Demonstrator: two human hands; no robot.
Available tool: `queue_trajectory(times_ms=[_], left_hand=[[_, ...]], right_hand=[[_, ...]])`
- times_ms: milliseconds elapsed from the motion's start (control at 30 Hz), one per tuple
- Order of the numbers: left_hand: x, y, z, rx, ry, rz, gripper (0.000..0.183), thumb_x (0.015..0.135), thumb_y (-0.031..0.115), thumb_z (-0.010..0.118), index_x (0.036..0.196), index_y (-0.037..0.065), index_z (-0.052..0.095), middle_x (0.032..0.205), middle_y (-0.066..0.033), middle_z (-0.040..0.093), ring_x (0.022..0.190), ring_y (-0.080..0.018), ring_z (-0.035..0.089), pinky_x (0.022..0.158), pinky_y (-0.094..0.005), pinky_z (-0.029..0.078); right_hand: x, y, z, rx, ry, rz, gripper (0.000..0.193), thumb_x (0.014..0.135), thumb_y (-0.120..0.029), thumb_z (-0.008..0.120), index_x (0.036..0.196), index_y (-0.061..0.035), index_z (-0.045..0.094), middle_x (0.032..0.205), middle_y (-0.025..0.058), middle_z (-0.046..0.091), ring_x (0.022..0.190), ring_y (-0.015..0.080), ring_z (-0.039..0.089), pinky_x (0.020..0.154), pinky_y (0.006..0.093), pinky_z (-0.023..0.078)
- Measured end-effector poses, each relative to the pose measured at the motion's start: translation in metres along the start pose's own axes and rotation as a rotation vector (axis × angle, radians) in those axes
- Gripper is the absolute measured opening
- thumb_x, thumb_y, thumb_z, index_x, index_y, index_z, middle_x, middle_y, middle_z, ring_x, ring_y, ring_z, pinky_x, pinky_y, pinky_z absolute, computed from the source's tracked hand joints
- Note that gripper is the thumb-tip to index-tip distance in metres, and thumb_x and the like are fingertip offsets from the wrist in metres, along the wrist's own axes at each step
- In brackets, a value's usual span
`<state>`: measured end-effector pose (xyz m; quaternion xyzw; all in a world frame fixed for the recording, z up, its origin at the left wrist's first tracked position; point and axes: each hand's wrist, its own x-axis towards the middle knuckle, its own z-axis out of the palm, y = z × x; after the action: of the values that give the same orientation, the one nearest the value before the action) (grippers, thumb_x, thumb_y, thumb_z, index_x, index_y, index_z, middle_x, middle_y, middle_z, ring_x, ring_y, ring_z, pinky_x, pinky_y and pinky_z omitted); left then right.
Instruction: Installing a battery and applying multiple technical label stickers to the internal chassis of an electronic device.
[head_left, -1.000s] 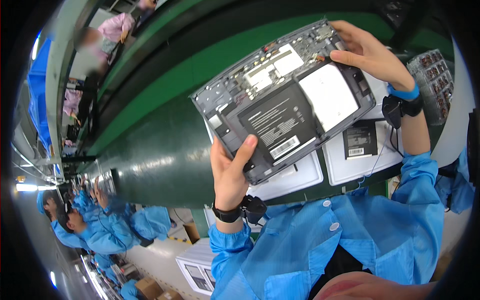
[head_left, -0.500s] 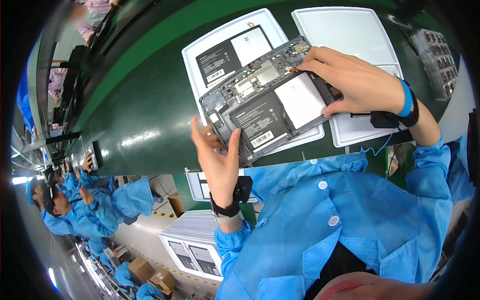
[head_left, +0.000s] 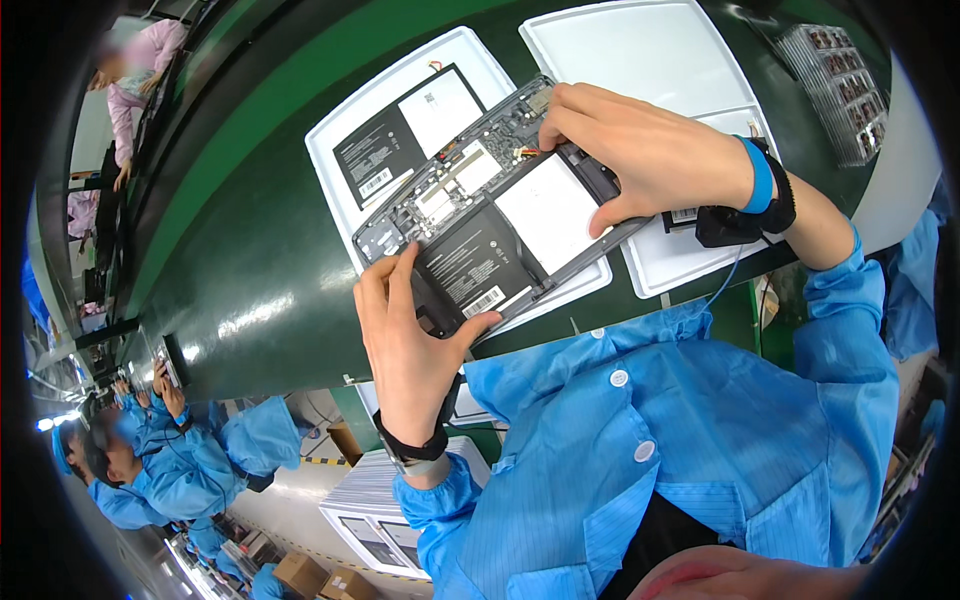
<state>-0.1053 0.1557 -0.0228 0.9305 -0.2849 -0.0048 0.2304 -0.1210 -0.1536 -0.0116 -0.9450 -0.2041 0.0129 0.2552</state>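
Observation:
An open laptop base shows its circuit board and a black-and-white battery pack fitted along its near side. My left hand grips the base's left end, thumb at the near edge and fingers over the top. At the right end my right hand holds it too, thumb on the near part and fingertips close to the coloured wires. The base is tilted over a white tray, in which another battery pack lies beyond it.
A second white tray stands to the right, partly behind my right arm. Clear trays of small parts are stacked at the far right of the green bench. More white trays are piled below the bench; co-workers in blue sit at left.
My left hand, which was spread beside the base, has closed on its left end. In the picture, the base, the trays and both hands have shifted left.

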Motion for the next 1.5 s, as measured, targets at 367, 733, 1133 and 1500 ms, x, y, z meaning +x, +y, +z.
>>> queue_trajectory(times_ms=[367, 733, 1133, 1500], left_hand=[[0.016, 0.002, -0.005, -0.062, -0.103, -0.091, 0.086, 0.048, 0.026, 0.099, 0.116, -0.001, 0.056, 0.107, -0.0114, 0.055, 0.089, -0.0257, 0.059, 0.08, -0.0386, 0.052], [0.025, -0.016, 0.0, -0.164, -0.175, -0.061, 0.092, 0.044, 0.022, 0.101, 0.115, -0.002, 0.049, 0.107, -0.0164, 0.051, 0.098, -0.0338, 0.056, 0.084, -0.0402, 0.05], [0.031, -0.025, -0.001, -0.146, -0.197, 0.021, 0.089, 0.041, 0.036, 0.102, 0.103, -0.004, 0.052, 0.101, -0.0142, 0.05, 0.095, -0.0312, 0.055, 0.084, -0.0373, 0.049], [0.031, -0.023, -0.008, -0.239, -0.33, -0.127, 0.098, 0.048, 0.037, 0.102, 0.122, 0.0, 0.05, 0.104, -0.0113, 0.057, 0.094, -0.023, 0.058, 0.086, -0.0354, 0.051]], right_hand=[[0.001, -0.004, -0.004, 0.011, 0.012, 0.113, 0.06, 0.06, -0.012, 0.092, 0.107, 0.002, 0.057, 0.107, 0.0164, 0.059, 0.103, 0.0355, 0.06, 0.089, 0.0408, 0.05], [-0.002, -0.002, 0.006, 0.107, 0.075, 0.122, 0.061, 0.062, -0.011, 0.091, 0.112, -0.0015, 0.058, 0.099, 0.0084, 0.055, 0.09, 0.0232, 0.056, 0.085, 0.0335, 0.051], [-0.004, -0.007, 0.01, 0.045, 0.097, 0.076, 0.059, 0.063, -0.013, 0.09, 0.11, -0.0024, 0.056, 0.1, 0.0108, 0.057, 0.099, 0.0285, 0.059, 0.088, 0.0381, 0.05], [-0.006, -0.001, 0.014, 0.039, 0.083, 0.062, 0.064, 0.065, -0.014, 0.091, 0.117, -0.002, 0.056, 0.104, 0.0101, 0.057, 0.095, 0.0249, 0.057, 0.089, 0.0356, 0.05]])
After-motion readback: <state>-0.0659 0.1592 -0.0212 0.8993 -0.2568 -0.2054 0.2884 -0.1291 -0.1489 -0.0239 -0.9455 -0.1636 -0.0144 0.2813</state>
